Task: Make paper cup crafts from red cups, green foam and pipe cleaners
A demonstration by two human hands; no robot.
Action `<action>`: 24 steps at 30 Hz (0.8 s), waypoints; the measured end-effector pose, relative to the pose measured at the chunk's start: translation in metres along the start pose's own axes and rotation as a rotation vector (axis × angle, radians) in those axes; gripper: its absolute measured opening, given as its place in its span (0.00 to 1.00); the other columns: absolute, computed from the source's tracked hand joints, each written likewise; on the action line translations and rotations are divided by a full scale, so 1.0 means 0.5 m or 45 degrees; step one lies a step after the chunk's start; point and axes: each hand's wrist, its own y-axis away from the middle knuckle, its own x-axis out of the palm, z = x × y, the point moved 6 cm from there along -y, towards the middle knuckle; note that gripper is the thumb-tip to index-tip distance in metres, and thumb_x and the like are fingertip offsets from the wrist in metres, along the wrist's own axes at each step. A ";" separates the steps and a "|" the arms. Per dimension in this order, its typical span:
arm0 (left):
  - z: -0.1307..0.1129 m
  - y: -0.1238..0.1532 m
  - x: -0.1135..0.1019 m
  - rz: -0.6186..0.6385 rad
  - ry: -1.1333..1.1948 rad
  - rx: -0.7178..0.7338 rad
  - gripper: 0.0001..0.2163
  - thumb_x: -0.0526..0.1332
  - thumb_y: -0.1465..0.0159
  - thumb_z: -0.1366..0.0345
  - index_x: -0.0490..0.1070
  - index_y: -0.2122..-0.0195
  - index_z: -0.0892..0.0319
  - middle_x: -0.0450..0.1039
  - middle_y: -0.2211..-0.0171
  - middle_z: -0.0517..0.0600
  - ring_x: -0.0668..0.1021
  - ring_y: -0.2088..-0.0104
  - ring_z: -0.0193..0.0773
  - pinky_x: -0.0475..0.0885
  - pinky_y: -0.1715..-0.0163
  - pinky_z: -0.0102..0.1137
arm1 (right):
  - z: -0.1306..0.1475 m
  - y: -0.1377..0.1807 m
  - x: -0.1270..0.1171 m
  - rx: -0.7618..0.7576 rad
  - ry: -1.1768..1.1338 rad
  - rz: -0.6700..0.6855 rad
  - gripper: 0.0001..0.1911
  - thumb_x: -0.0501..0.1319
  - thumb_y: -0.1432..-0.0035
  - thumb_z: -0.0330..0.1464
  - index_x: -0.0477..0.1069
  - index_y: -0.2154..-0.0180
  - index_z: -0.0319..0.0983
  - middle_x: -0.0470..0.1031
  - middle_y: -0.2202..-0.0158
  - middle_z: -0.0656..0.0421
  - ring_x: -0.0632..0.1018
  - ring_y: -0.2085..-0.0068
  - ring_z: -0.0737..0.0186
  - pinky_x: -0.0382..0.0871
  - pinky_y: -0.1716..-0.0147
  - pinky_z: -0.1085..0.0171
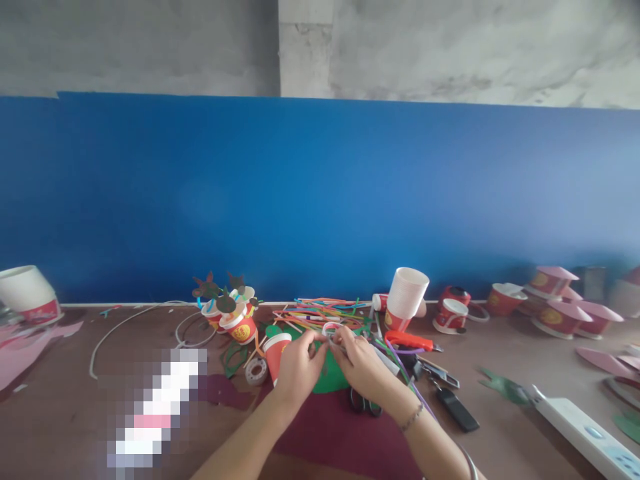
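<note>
My left hand [301,363] and my right hand [361,360] meet fingertip to fingertip over the middle of the table. Both pinch at one small, pale, curved piece [331,327], too small and covered to name. Beneath them lies green paper [333,380] on a dark red sheet [345,433]. A red paper cup [275,353] leans just left of my left hand, beside a roll of tape [256,371]. Black-handled scissors [365,404] lie partly under my right forearm. Beyond my fingers spreads a pile of coloured sticks or pipe cleaners [325,310].
Cups with dark paper leaves [239,327] stand back left. A tall cup stack [406,297], an orange-red cutter [410,341] and a black key fob [457,408] are on the right. Farther right are a white power strip [583,427] and pink-topped cups [560,319]. A blue panel [320,200] rises behind.
</note>
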 end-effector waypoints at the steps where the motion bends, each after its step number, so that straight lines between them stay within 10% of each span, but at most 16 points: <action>1: 0.001 -0.001 0.000 -0.002 -0.009 0.002 0.08 0.57 0.41 0.62 0.74 0.70 0.58 0.59 0.85 0.41 0.64 0.83 0.31 0.53 0.81 0.25 | 0.002 0.000 -0.001 -0.016 0.001 0.000 0.04 0.47 0.37 0.27 0.56 0.64 0.41 0.72 0.73 0.60 0.73 0.70 0.59 0.63 0.69 0.63; 24: 0.007 -0.003 0.000 0.010 0.047 0.024 0.12 0.55 0.40 0.61 0.74 0.60 0.56 0.72 0.77 0.46 0.73 0.75 0.35 0.64 0.73 0.25 | 0.004 -0.004 0.005 0.003 -0.007 0.035 0.12 0.47 0.37 0.26 0.65 0.56 0.38 0.76 0.66 0.55 0.76 0.65 0.58 0.65 0.64 0.61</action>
